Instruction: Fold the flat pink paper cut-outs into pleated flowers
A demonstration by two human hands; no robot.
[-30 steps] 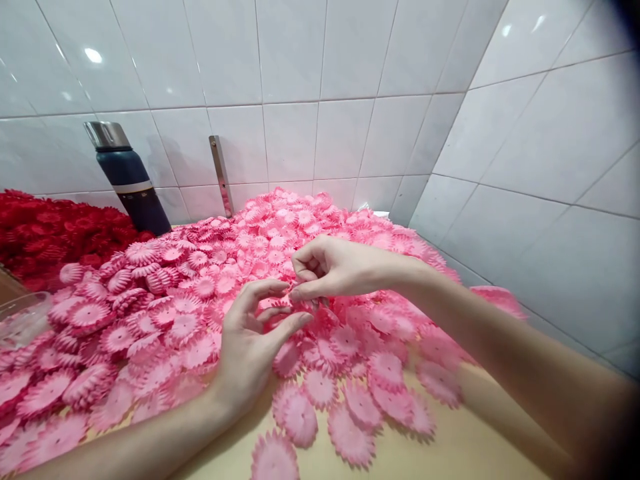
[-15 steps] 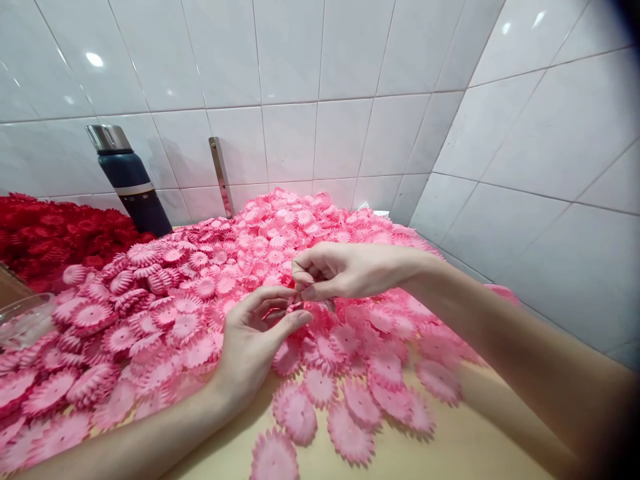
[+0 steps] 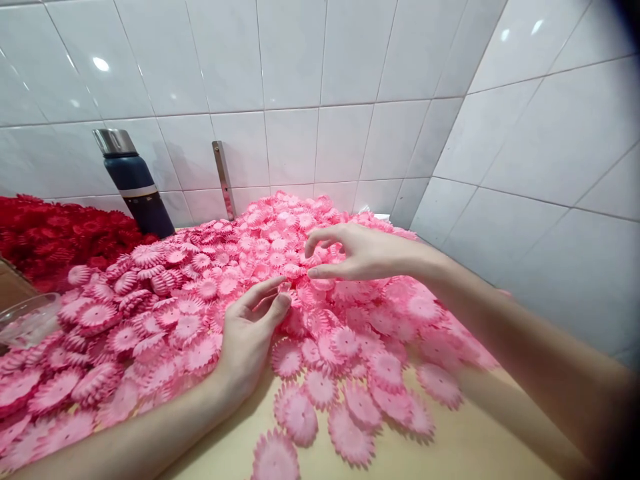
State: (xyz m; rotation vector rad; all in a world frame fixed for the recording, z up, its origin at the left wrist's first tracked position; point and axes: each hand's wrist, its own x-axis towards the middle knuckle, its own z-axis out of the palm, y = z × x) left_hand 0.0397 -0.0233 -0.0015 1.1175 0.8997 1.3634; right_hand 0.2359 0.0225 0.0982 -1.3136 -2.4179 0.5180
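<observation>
Tan table carries heaped pink flowers.

Left hand fingertips buried among pink petals (grip unclear); clear container cut off at frame edge.

both hands, left hand & right hand, open on pink petal discs.

r hand opened, moved up; l hand flattened on pink petals.
</observation>
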